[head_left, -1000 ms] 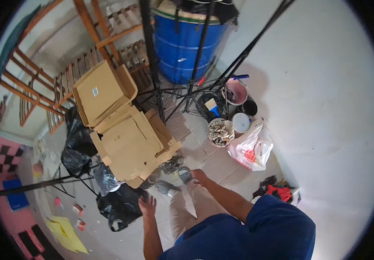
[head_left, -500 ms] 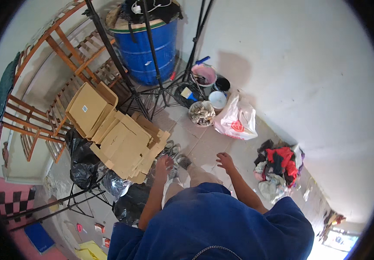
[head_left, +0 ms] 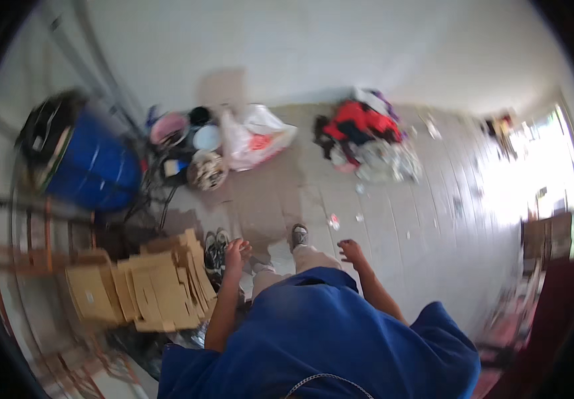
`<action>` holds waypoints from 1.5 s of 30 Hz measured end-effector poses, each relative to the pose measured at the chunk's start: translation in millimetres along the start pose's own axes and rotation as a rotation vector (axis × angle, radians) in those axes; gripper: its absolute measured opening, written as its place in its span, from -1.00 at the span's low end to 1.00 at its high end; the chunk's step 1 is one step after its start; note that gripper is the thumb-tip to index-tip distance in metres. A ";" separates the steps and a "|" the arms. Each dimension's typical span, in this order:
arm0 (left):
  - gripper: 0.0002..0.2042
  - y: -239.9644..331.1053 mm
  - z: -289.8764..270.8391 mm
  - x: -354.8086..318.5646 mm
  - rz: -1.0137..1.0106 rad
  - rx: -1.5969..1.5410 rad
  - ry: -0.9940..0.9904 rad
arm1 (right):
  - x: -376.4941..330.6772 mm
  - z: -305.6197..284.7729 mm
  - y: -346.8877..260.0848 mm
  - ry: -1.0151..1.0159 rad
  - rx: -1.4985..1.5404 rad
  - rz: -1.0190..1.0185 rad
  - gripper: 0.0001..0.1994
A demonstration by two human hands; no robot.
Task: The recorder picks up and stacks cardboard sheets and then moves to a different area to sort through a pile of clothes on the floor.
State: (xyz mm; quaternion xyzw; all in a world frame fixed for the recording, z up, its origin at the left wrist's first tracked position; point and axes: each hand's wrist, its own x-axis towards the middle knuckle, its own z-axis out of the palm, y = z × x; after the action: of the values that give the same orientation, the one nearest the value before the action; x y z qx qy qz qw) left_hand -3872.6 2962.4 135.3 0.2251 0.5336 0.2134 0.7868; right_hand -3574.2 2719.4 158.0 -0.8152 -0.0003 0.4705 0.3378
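My left hand (head_left: 237, 251) hangs in front of me with its fingers loosely apart and nothing in it. Close to its left are a pair of dark shoes (head_left: 215, 253) and a stack of flattened cardboard boxes (head_left: 157, 286). On the other side, my right hand (head_left: 351, 251) is held out over the tiled floor, fingers spread, also holding nothing. Neither hand touches anything. Farther off, beyond my right hand, lies a heap of red, black and pale cloths (head_left: 360, 130) with clear plastic (head_left: 383, 163) at its near edge.
Along the wall stand a white plastic bag (head_left: 250, 143), a pink bucket (head_left: 169, 130), a white bucket (head_left: 207, 138) and a tub of crumpled material (head_left: 207, 171). A blue drum (head_left: 94, 163) is at far left, wooden racks (head_left: 34, 226) below it. Small litter (head_left: 334, 221) dots the floor.
My view has swung to the right, so the drum, boxes and buckets sit farther left and the cloth heap is nearer the middle. My feet have shifted; both hands remain empty.
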 end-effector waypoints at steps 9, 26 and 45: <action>-0.78 -8.2 150.5 6.6 0.074 0.663 -0.314 | -29.4 -59.8 94.4 0.364 0.506 -0.137 -0.60; -0.72 -222.1 450.2 -3.2 -0.162 1.302 -0.832 | -69.5 -290.3 218.5 0.870 0.640 -0.095 -0.63; -0.70 -434.5 882.7 42.1 -0.197 1.523 -1.222 | 33.5 -451.0 309.4 1.081 0.840 0.463 -0.59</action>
State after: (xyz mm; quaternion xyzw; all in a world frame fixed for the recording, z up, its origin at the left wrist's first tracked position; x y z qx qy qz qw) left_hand -2990.8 2524.2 141.7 0.6988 0.0457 -0.4077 0.5860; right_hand -3307.7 2243.0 110.2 -0.7145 0.5204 0.0215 0.4671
